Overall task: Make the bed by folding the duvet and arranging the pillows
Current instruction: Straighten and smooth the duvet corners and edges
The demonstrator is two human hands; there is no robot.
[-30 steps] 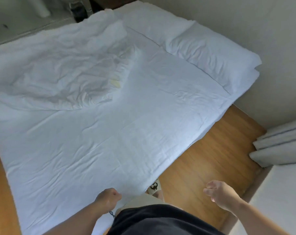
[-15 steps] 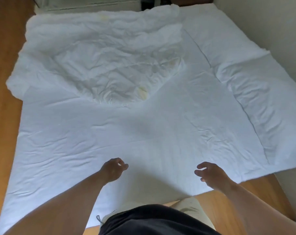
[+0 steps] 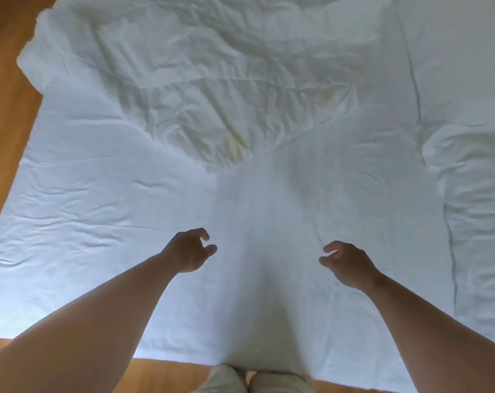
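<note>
A crumpled white duvet (image 3: 212,89) with a yellowish stain lies bunched over the far left part of the bed. The white bedsheet (image 3: 99,211) covers the mattress in front of it. A white pillow (image 3: 473,194) lies along the right edge, and another white pillow (image 3: 461,52) sits beyond it. My left hand (image 3: 191,251) hovers over the sheet with loosely curled fingers and holds nothing. My right hand (image 3: 347,263) is stretched out beside it, fingers also loosely curled and empty. Both hands are well short of the duvet.
Wooden floor (image 3: 5,114) shows along the bed's left side and at the near edge by my feet (image 3: 252,380). The bed fills almost the whole view.
I have stepped from the bed's corner to its near side and leaned over it. Both arms have reached forward over the sheet, and the duvet now appears closer.
</note>
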